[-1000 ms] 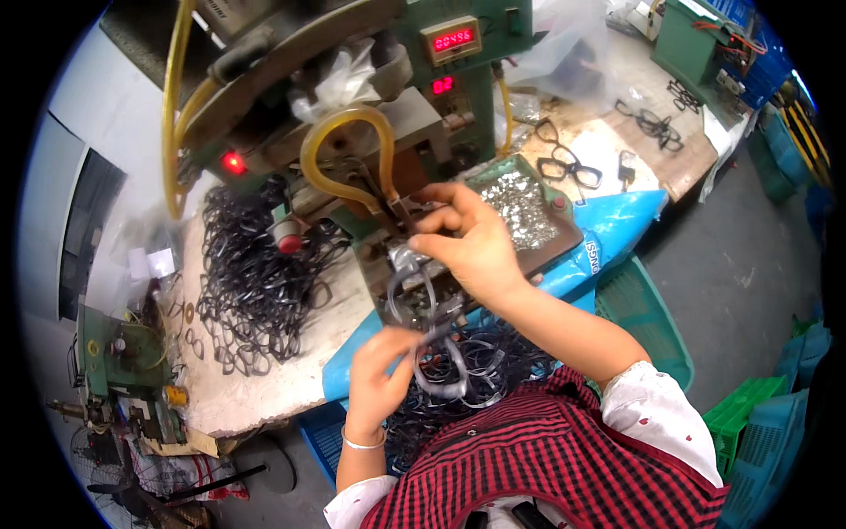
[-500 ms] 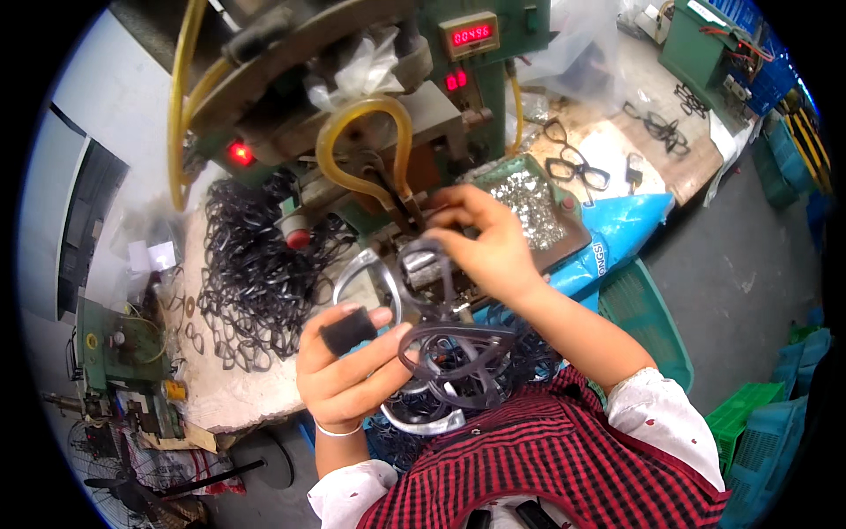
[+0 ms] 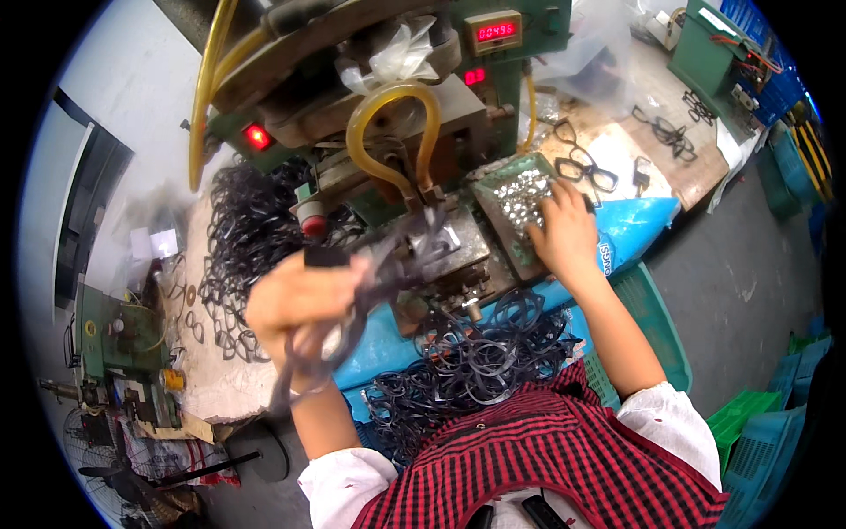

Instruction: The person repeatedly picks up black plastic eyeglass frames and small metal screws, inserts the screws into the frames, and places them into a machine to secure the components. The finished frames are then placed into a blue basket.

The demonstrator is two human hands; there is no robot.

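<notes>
My left hand (image 3: 304, 304), a black band round one finger, is closed on dark plastic eyeglass frames (image 3: 379, 273). They are smeared by motion, so how many there are I cannot tell. Their far end reaches to the metal work plate (image 3: 463, 242) of a green press (image 3: 529, 40). At the right, my right hand (image 3: 571, 234) dips its spread fingers into a green metal tray (image 3: 520, 251), touching the small shiny metal pieces (image 3: 518, 201) in it. A heap of dark eyeglass frames (image 3: 493, 357) lies against my apron.
A yellow hose loop (image 3: 354, 132) hangs before the press, near a red push button (image 3: 313, 226). Many dark frames (image 3: 233, 264) are piled at the left. Several finished-looking frames (image 3: 586, 172) lie on the right bench. Blue plastic sheeting (image 3: 639, 231) lies beside the tray.
My right hand has left the press and moved right into the tray. My left hand has swung left and up, carrying frames away from the heap; a silvery frame is no longer plainly visible.
</notes>
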